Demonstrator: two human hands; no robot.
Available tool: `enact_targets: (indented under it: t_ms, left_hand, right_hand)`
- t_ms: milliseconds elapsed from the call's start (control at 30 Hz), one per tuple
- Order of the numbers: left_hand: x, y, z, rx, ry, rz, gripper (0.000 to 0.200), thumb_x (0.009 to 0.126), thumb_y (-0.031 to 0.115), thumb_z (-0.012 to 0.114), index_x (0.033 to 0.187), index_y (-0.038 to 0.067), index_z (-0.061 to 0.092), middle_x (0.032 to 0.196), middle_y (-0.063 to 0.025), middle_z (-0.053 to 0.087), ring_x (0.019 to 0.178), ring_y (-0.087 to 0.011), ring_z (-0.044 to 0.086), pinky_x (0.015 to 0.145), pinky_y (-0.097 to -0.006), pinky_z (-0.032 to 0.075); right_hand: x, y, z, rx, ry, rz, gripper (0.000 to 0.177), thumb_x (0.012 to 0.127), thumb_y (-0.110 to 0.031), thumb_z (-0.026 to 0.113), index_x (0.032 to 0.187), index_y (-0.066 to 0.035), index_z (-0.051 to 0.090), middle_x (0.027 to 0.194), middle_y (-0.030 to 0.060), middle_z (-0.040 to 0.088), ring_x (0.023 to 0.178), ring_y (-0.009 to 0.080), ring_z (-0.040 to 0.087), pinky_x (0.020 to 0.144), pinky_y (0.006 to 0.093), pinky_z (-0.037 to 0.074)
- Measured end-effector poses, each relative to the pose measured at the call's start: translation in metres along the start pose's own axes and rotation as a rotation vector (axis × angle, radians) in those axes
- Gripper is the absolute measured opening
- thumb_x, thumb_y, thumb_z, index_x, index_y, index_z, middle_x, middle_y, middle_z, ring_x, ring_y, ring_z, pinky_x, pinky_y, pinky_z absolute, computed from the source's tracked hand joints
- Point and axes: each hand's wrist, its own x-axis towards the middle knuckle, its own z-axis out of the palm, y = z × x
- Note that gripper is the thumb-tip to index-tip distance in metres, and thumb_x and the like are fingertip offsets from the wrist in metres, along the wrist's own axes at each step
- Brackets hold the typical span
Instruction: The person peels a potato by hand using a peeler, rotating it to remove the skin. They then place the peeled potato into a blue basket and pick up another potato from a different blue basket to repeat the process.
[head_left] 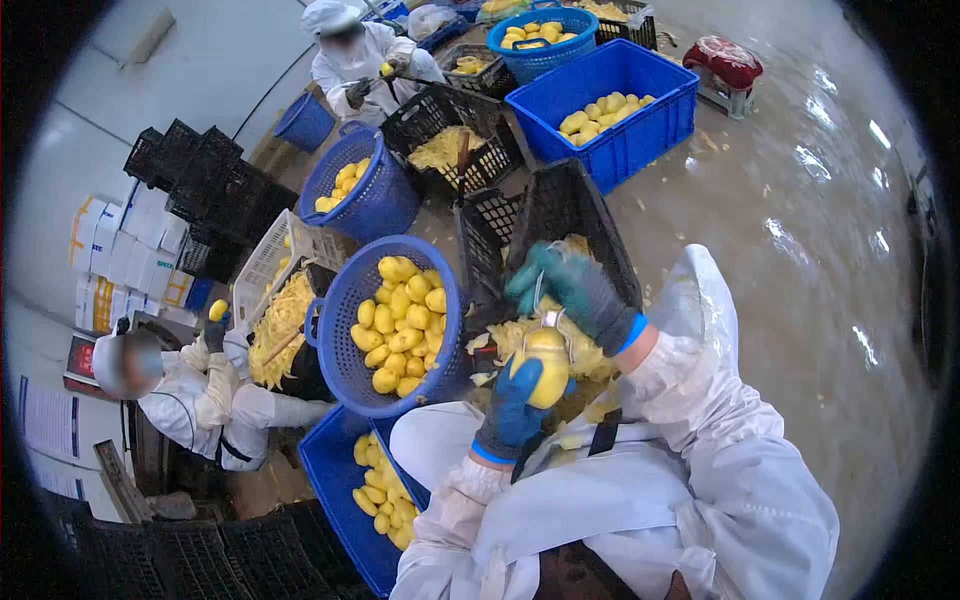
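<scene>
My left hand (510, 412), in a blue glove, is closed around a peeled yellow potato (546, 370). Gloved in green and dark grey, my right hand (580, 296) grips a metal peeler (552, 319) whose head lies against the top of the potato. Both hands are over a black crate (575, 200) with pale peelings (512, 338) in and around it. Just left of my hands stands a blue round basket (325, 325) full of peeled potatoes (403, 318). Beside my left leg, a blue bin (335, 478) holds more potatoes (382, 490).
Two people in white (195, 395) (365, 60) sit at left and top, each holding a potato. Another potato basket (385, 205), a crate of peelings (450, 150) and a blue rectangular bin (640, 145) stand ahead. A red-topped stool (722, 65) is on the wet floor (800, 250).
</scene>
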Motion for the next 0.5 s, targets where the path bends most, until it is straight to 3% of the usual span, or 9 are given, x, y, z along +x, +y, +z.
enact_targets:
  t_ms: [33, 67, 167, 200, 300, 433, 500]
  left_hand:
    - [0.002, 0.002, 0.001, 0.033, -0.006, 0.020, 0.054, 0.091, 0.028, 0.057, 0.134, 0.000, 0.042, 0.119, -0.0119, 0.055, 0.105, -0.0218, 0.058, 0.091, -0.0383, 0.050]
    - [0.001, 0.004, 0.003, 0.064, -0.008, 0.040, 0.055, 0.090, 0.026, 0.057, 0.135, 0.000, 0.040, 0.120, -0.0117, 0.054, 0.107, -0.0219, 0.057, 0.092, -0.0377, 0.049]
    - [0.001, 0.013, 0.002, 0.361, 0.010, 0.243, 0.062, 0.086, 0.020, 0.063, 0.138, -0.001, 0.037, 0.124, -0.0127, 0.052, 0.112, -0.0240, 0.054, 0.096, -0.0363, 0.045]
    - [-0.001, 0.010, 0.002, 0.484, 0.023, 0.319, 0.065, 0.084, 0.018, 0.066, 0.139, -0.001, 0.036, 0.125, -0.0132, 0.051, 0.114, -0.0249, 0.053, 0.097, -0.0358, 0.044]
    - [0.003, 0.009, -0.003, 1.009, 0.054, 0.512, 0.067, 0.078, 0.011, 0.067, 0.137, -0.004, 0.039, 0.124, -0.0162, 0.053, 0.109, -0.0225, 0.056, 0.092, -0.0346, 0.046]
    - [0.002, 0.017, 0.004, 1.112, 0.017, 0.655, 0.075, 0.075, 0.010, 0.072, 0.139, -0.004, 0.036, 0.124, -0.0182, 0.053, 0.110, -0.0259, 0.056, 0.093, -0.0354, 0.046]
    - [0.000, 0.002, -0.005, 1.114, 0.042, 0.646, 0.082, 0.073, 0.012, 0.074, 0.141, -0.004, 0.031, 0.124, -0.0192, 0.053, 0.111, -0.0286, 0.055, 0.094, -0.0372, 0.045]
  right_hand:
    - [-0.002, 0.001, 0.003, -0.059, -0.057, 0.073, 0.035, 0.097, -0.034, 0.050, 0.090, -0.002, 0.063, 0.082, 0.0131, 0.067, 0.072, 0.0179, 0.064, 0.067, 0.0317, 0.053]
    - [0.024, 0.026, -0.030, 0.105, -0.046, 0.025, 0.034, 0.096, -0.032, 0.050, 0.092, -0.002, 0.063, 0.083, 0.0128, 0.068, 0.072, 0.0183, 0.064, 0.069, 0.0308, 0.053]
    - [0.023, 0.001, -0.054, -0.041, 0.163, -0.076, 0.033, 0.096, -0.032, 0.050, 0.093, -0.002, 0.064, 0.088, 0.0143, 0.068, 0.074, 0.0201, 0.065, 0.074, 0.0304, 0.052]
    - [0.011, -0.007, -0.029, 0.168, 0.197, -0.062, 0.034, 0.096, -0.033, 0.050, 0.092, -0.002, 0.064, 0.087, 0.0143, 0.068, 0.075, 0.0195, 0.065, 0.074, 0.0299, 0.051]
    - [-0.001, 0.017, -0.016, -0.088, -0.061, 0.010, 0.034, 0.097, -0.032, 0.049, 0.093, 0.000, 0.062, 0.083, 0.0138, 0.067, 0.075, 0.0193, 0.065, 0.071, 0.0294, 0.052]
    - [0.014, 0.010, -0.051, 0.061, 0.177, -0.067, 0.034, 0.097, -0.032, 0.049, 0.095, -0.001, 0.061, 0.085, 0.0142, 0.067, 0.073, 0.0189, 0.064, 0.071, 0.0275, 0.051]
    - [0.001, 0.024, -0.032, 0.065, 0.053, 0.014, 0.034, 0.096, -0.033, 0.051, 0.092, -0.001, 0.061, 0.086, 0.0139, 0.067, 0.072, 0.0178, 0.064, 0.071, 0.0289, 0.052]
